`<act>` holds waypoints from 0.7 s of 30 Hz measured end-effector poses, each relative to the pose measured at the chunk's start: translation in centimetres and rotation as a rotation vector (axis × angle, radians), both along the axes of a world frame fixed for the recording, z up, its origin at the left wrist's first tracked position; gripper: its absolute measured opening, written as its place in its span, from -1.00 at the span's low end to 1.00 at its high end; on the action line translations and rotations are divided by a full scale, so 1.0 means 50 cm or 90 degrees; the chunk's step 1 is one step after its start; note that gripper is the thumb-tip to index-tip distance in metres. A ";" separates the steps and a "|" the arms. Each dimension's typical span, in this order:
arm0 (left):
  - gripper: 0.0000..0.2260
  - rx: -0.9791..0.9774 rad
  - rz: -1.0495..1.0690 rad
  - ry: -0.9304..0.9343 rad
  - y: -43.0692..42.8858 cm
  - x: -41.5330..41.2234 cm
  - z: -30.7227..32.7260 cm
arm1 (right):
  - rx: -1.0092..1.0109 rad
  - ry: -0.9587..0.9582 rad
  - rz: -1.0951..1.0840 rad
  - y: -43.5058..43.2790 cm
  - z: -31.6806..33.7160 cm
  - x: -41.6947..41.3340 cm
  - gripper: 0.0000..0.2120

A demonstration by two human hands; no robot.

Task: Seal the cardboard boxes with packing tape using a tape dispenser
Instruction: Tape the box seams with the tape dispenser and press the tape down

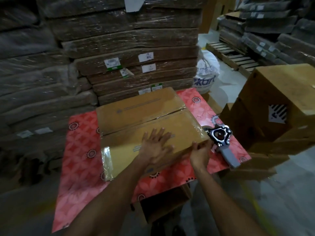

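My left hand lies flat, fingers spread, on the cardboard box — my right hand grips its near right corner. The tape dispenser lies just beside, on the red patterned cloth.

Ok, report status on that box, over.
Left hand flat on the box top, right hand gripping its near right corner. Tape dispenser lying on the red table cover, unheld. Nothing in the way.
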State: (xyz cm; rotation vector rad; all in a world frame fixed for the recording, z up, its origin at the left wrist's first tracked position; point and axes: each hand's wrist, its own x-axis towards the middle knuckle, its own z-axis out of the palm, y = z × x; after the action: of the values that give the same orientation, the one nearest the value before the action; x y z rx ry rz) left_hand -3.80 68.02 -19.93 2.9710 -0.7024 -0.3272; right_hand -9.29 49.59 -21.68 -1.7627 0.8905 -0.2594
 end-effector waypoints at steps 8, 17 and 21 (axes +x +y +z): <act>-0.21 0.006 0.283 -0.034 0.192 -0.040 0.003 | 0.096 -0.003 0.103 0.143 0.002 -0.062 -0.05; -0.20 0.033 0.453 -0.038 0.197 -0.143 0.036 | -0.022 -0.052 0.383 0.130 0.018 0.041 -0.29; -0.37 0.010 0.463 -0.105 0.259 -0.188 0.045 | 0.001 -0.017 0.469 0.208 0.050 0.045 -0.70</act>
State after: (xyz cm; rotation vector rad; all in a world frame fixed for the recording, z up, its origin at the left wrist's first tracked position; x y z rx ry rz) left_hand -13.18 80.98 -17.66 3.0251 0.3934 -0.0325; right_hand -7.05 60.01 -19.19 -1.9542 0.1795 0.1994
